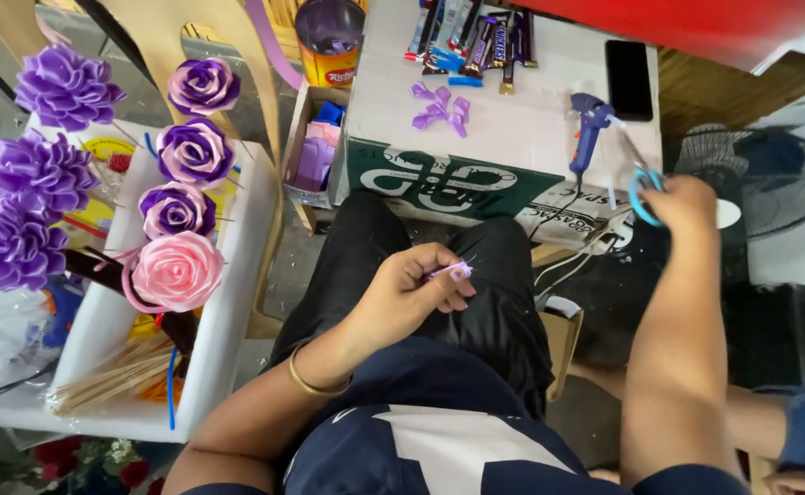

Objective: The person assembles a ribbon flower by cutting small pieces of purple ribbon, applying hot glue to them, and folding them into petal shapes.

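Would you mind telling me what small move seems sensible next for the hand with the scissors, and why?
Probably bring the right hand with the blue-handled scissors back toward the lap. The left hand pinches a small purple ribbon piece over the knees, while the scissors are out at the edge of the cardboard box beside the blue glue gun, too far away to cut it.

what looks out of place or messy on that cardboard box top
Little stands out. The chocolate bars lie in a loose, crooked heap at the far edge of the cardboard box, and the blue glue gun sits near the front edge, its cord trailing over the side.
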